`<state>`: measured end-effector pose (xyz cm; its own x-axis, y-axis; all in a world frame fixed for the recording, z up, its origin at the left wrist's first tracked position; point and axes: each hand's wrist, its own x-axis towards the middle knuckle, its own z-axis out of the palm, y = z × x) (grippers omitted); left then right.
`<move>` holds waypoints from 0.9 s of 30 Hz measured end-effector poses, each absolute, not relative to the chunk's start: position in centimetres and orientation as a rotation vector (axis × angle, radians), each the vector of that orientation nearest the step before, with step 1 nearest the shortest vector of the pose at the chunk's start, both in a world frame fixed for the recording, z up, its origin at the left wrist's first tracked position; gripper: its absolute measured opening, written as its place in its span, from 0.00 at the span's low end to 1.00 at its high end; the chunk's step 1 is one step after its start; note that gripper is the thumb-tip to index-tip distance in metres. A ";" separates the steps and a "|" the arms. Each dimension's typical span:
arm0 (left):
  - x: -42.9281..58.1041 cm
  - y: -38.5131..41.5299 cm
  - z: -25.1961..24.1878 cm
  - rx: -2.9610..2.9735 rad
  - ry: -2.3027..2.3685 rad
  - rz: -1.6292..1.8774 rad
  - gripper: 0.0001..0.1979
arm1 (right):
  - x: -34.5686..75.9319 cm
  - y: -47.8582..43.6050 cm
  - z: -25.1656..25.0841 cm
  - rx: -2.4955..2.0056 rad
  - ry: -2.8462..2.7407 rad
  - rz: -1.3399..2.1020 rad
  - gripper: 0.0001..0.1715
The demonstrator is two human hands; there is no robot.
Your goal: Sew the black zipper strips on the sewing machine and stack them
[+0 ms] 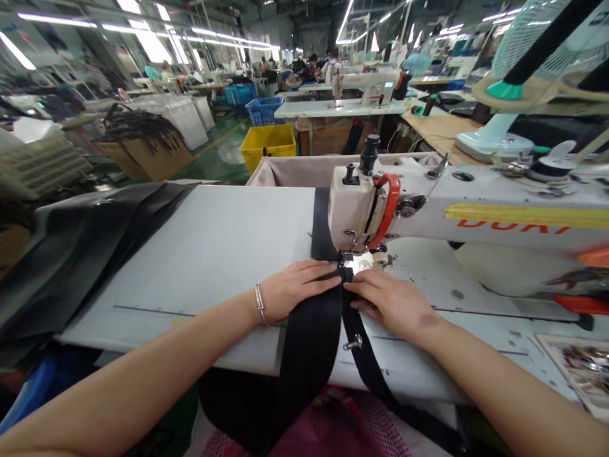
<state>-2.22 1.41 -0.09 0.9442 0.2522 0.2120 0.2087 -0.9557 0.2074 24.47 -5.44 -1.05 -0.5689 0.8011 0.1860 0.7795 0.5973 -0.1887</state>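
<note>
My left hand [294,291] lies flat with fingers stretched out on a wide black fabric strip [311,346], just in front of the needle area of a white sewing machine [349,206]. Beside it, my right hand [392,303] has its fingers drawn together on a black zipper [368,368], along the strip's right edge. A silver zipper slider [353,343] sits below the right fingertips. Strip and zipper meet at the presser foot [346,260], and both hang over the table's front edge. The right thumb is mostly hidden.
Black sheets [90,247] drape over the table's left end. A metal-parts tray [583,365] lies at the right edge. Behind the table stand a cloth-lined bin [285,171] and a yellow crate [269,141]. A fan [497,136] stands at back right.
</note>
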 end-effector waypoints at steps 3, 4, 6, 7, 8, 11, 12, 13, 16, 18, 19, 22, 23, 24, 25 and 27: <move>-0.8 0.9 -1.0 2.929 0.263 0.208 0.35 | 24.5 -5.6 -1.4 -1.326 -2.488 0.157 0.19; -0.6 0.8 -1.2 2.931 0.279 0.159 0.37 | 24.6 -5.7 -1.4 -1.346 -2.463 0.174 0.20; -0.3 0.7 -1.4 2.929 0.332 0.093 0.41 | 24.6 -5.7 -1.5 -1.379 -2.433 0.206 0.22; -0.3 0.7 -1.4 2.927 0.350 0.080 0.40 | 24.6 -5.7 -1.5 -1.391 -2.427 0.217 0.22; -0.3 0.7 -1.4 2.923 0.360 0.075 0.39 | 24.6 -5.7 -1.5 -1.399 -2.424 0.222 0.23; -0.4 0.7 -1.3 2.915 0.392 0.087 0.34 | 24.6 -5.7 -1.5 -1.411 -2.428 0.223 0.23; -0.5 0.7 -1.3 2.913 0.406 0.096 0.34 | 24.5 -5.6 -1.5 -1.416 -2.429 0.224 0.23; -0.5 0.8 -1.3 2.912 0.416 0.104 0.34 | 24.5 -5.6 -1.4 -1.420 -2.428 0.225 0.23; -0.5 0.9 -1.4 2.906 0.425 0.115 0.35 | 24.4 -5.6 -1.3 -1.423 -2.427 0.231 0.22; -0.5 1.1 -1.4 2.894 0.423 0.108 0.36 | 24.4 -5.7 -1.1 -1.422 -2.427 0.232 0.22; -0.6 1.2 -1.4 2.883 0.416 0.105 0.36 | 24.4 -5.7 -1.1 -1.422 -2.429 0.232 0.22; -0.7 1.6 -1.4 2.838 0.382 0.109 0.38 | 24.4 -5.7 -1.1 -1.422 -2.428 0.221 0.22; -0.7 1.7 -1.5 2.829 0.375 0.119 0.37 | 24.3 -5.7 -1.1 -1.427 -2.428 0.214 0.21; -0.7 1.8 -1.5 2.823 0.371 0.130 0.36 | 24.3 -5.7 -1.1 -1.433 -2.428 0.205 0.21; -0.6 1.9 -1.5 2.822 0.373 0.142 0.35 | 24.3 -5.6 -1.2 -1.443 -2.427 0.197 0.21; -0.5 2.1 -1.6 2.826 0.384 0.157 0.33 | 24.3 -5.5 -1.2 -1.467 -2.422 0.182 0.22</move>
